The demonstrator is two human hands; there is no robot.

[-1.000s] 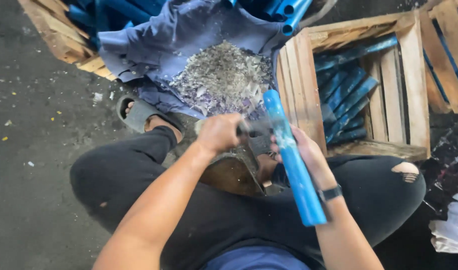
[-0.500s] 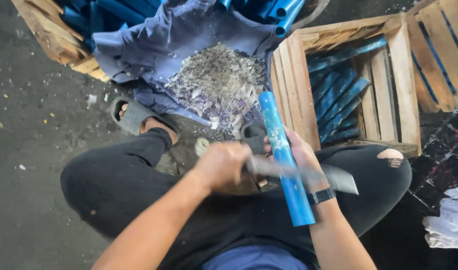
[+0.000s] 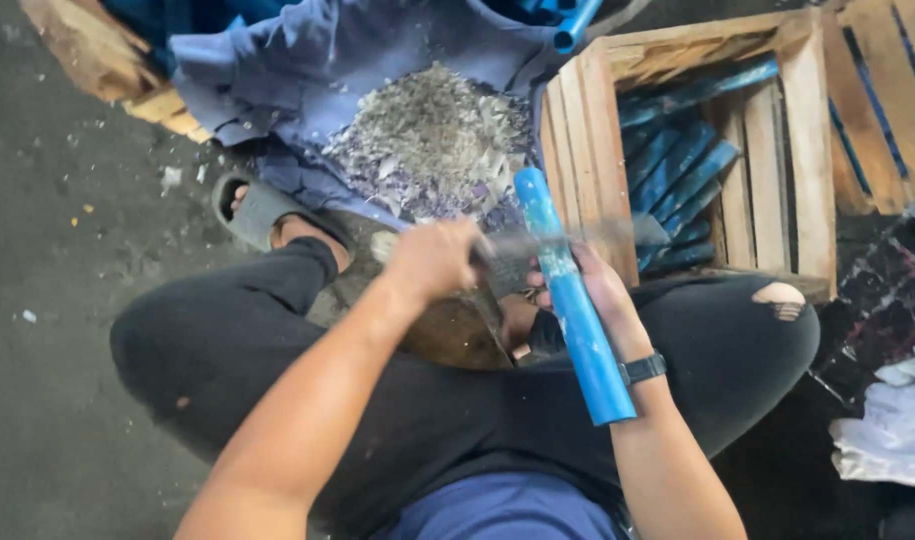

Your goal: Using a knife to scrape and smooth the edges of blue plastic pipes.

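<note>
My right hand (image 3: 606, 292) grips a blue plastic pipe (image 3: 581, 325), held upright and tilted over my lap, its top end near a pile of pale shavings (image 3: 428, 140). My left hand (image 3: 433, 260) is closed on the handle of a knife (image 3: 618, 235). The blurred blade lies across the pipe's upper part. A worn wooden block (image 3: 458, 335) sits between my knees, under both hands. A dark watch is on my right wrist.
The shavings lie on a blue cloth (image 3: 268, 70). A wooden crate (image 3: 808, 150) on the right holds several blue pipe pieces (image 3: 678, 160). More blue pipes show at the top edge. My sandalled foot (image 3: 263, 210) rests on dark ground. White cloth (image 3: 888, 430) lies at the right.
My left hand has swung the knife from low on the pipe, near my right wrist, up to the pipe's upper part. The pipe stays in my right hand.
</note>
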